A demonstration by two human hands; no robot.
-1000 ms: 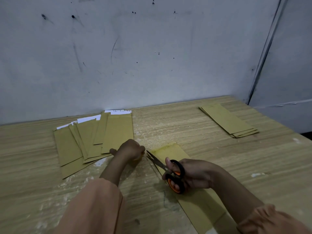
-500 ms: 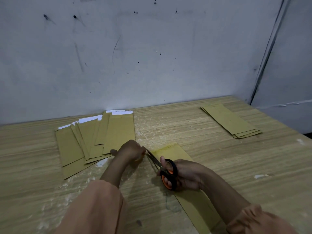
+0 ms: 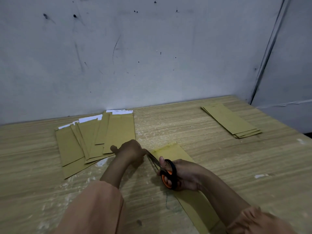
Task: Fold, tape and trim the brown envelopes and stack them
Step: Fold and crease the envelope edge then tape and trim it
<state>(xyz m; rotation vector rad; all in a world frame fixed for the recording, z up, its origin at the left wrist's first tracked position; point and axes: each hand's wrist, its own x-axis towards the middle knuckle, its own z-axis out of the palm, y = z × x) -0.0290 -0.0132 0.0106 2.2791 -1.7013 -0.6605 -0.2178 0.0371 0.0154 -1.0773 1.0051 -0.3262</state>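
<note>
Wooden table (image 3: 211, 159) against grey wall. Fanned envelope pile (image 3: 94, 139) at our left. Our left hand (image 3: 130, 151) curled, pinching something hidden at blade tips. Our right hand (image 3: 184, 174) grips scissors (image 3: 166, 173) over brown envelope (image 3: 172, 151). Finished stack (image 3: 231, 121) far right.

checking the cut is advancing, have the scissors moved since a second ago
Yes. The scissors in the right hand have moved left along the envelope, blades closing toward the left hand, which stayed by the fanned pile.
</note>
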